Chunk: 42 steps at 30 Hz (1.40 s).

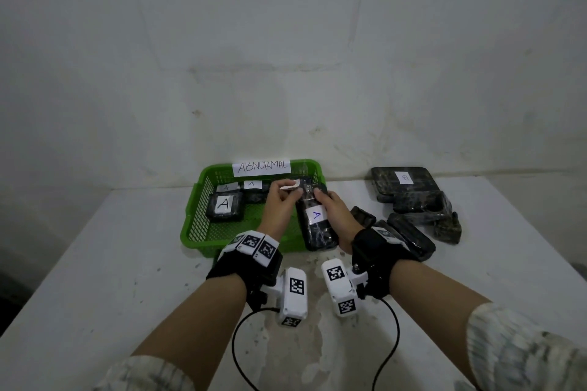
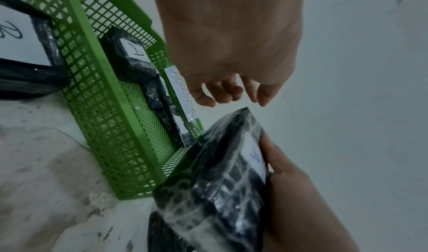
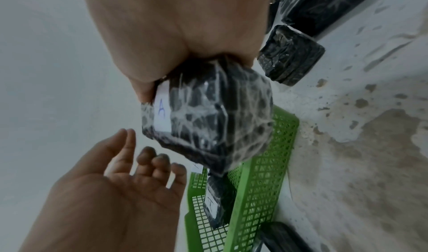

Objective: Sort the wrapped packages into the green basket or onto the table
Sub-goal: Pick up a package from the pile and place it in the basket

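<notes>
Gripping the A-labelled package point(image 1: 316, 219) (over the basket's point(image 1: 193, 225) rim), right hand point(image 1: 333, 209); left hand point(image 1: 281, 200) pinches paper scrap point(image 1: 289, 184).

The white worktop point(image 1: 104, 263) is stained and flecked with brown near its front middle. A green basket point(image 1: 190, 228) sits at the back edge, left of centre. Toward the back right corner lies a cluster of dark wrapped packages point(image 1: 413, 200): a flat one with a "B" label point(image 1: 405, 178) farthest back, others overlapping in front of it, and a small one point(image 1: 363, 216) nearest the basket.
</notes>
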{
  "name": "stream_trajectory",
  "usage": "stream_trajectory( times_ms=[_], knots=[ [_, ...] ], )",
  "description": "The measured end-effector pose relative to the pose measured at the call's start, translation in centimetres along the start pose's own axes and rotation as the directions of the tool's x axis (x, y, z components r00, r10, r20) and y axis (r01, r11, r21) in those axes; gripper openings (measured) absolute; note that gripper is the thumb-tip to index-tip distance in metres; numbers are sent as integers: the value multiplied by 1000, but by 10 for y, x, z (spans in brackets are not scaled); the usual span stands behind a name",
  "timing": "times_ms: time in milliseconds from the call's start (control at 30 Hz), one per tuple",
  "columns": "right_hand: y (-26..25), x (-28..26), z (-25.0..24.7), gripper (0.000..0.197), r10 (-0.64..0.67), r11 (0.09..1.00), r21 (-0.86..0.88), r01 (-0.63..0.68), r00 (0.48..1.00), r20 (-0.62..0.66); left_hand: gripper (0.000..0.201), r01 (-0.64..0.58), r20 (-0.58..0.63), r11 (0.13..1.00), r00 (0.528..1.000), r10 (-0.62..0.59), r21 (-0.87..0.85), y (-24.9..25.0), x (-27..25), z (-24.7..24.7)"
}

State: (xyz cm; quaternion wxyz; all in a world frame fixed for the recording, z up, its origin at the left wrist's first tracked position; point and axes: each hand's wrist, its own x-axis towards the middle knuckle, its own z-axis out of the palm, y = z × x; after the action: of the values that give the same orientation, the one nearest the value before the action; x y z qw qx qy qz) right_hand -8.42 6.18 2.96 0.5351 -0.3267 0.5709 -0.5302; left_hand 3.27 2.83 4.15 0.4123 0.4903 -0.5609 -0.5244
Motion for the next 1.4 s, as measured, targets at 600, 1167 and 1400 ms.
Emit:
stream_trajectory(
  times_ms=[600,1167,1400],
  knots=[
    [5,5,3,64,38,999,14,-39,995,88,11,62,96,992,994,-51,-107,0,-6,4],
    [2,-3,-7,41,37,963,255,-90,978,205,43,78,194,983,980,-45,-168,13,-18,-5],
    [-2,-6,-16,38,29,953,289,-85,981,192,54,104,238,980,969,-62,-171,6,-20,-3]
  ],
)
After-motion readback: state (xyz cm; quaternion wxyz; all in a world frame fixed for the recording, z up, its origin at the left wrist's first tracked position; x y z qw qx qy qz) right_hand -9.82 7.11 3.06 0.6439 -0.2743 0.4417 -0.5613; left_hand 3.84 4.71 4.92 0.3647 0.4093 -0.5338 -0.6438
